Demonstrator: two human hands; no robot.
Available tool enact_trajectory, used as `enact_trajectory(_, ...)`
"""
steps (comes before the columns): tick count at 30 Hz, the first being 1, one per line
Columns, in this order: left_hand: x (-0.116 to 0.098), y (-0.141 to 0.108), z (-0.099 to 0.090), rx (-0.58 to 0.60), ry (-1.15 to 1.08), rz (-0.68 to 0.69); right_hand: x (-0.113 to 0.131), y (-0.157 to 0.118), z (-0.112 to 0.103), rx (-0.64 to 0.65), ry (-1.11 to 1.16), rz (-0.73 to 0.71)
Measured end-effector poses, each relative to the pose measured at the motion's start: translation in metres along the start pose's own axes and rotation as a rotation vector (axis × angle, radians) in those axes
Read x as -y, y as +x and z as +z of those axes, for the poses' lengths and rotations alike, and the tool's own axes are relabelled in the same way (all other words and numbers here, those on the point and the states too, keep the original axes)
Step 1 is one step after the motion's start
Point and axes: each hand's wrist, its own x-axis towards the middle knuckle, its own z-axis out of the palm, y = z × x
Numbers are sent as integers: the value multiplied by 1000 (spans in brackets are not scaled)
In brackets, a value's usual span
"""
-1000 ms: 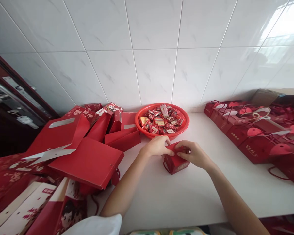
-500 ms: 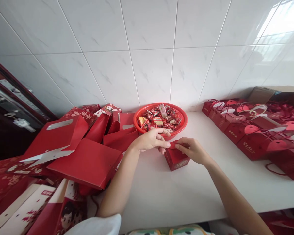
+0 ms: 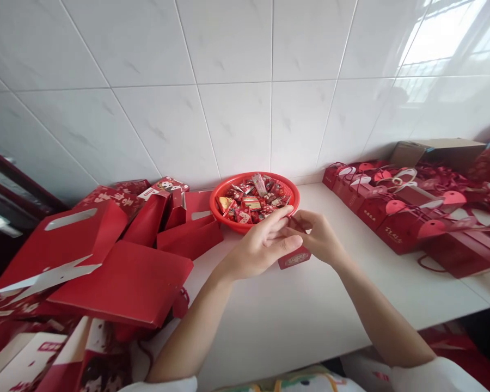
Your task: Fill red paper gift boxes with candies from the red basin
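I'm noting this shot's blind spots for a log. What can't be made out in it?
- Top of the small red gift box: head view, hidden by the left hand and right hand.
- Bottom of the red plastic basket: head view, covered by wrapped sweets.
- Rest of the cartoon-print bag: head view, cut off by the bottom edge.
- Small print on the gift box: head view, too small.
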Motion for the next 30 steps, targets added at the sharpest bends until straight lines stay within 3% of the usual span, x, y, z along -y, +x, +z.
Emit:
enact_trajectory(5,0,0,8,41,76,79,3,-14,-14,-312,-28,-35)
enact_trajectory(11,-4,-7,-12,-49,213,84,0,-56,-73,-672,124,-59)
enact_trajectory(16,-6,-8,-29,-163,299,106,-33,-101,-122,-992,91,71)
enact_trajectory(19,-7,-9,-35,-182,302,110,-58,-116,-147,-1105,14,162)
enact_trajectory(22,-9,-12,-41,-204,322,108,-75,-116,-170,-1298,27,186)
enact_trajectory(26,-12,-16,-47,-260,357,104,-80,-100,-191,-1602,8,135)
enact_trajectory(30,-15,-21,-51,-313,388,94,-80,-83,-203,-1663,-115,166)
